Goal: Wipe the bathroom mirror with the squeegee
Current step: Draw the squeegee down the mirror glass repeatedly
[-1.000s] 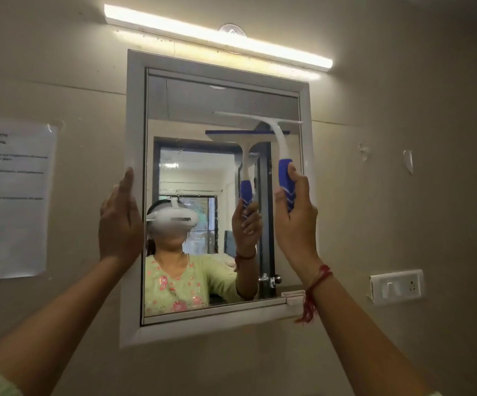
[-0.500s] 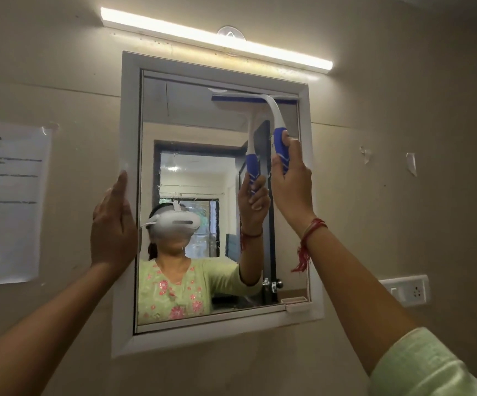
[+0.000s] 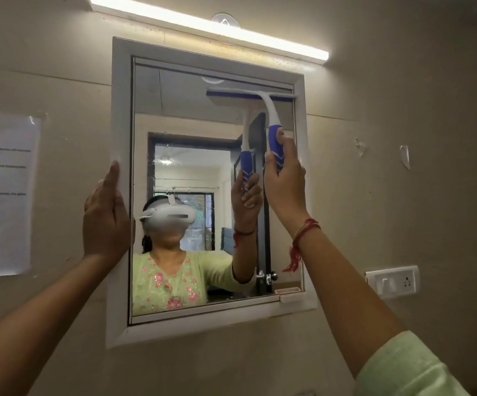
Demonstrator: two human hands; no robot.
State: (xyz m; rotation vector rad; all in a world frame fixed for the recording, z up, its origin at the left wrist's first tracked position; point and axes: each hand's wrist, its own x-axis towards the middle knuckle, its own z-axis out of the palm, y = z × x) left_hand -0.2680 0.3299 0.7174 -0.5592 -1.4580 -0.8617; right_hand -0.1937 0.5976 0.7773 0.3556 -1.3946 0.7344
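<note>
A wall mirror (image 3: pixel 185 115) in a white frame (image 3: pixel 121 110) hangs in front of me. My right hand (image 3: pixel 284 181) grips the blue handle of a white squeegee (image 3: pixel 270 110). Its blade lies flat against the glass near the mirror's top right corner. My left hand (image 3: pixel 105 218) rests with straight fingers on the frame's left side. The mirror reflects a person in a green top and the squeegee.
A lit tube light (image 3: pixel 208 27) runs above the mirror. A paper notice (image 3: pixel 1 192) is taped to the wall at left. A white switch and socket plate (image 3: pixel 393 281) sits on the wall at lower right. A small white latch (image 3: pixel 290 295) is at the frame's bottom right.
My right hand has raised the squeegee from the mirror's middle to its top right, then lowered it slightly. My left hand has stayed on the frame.
</note>
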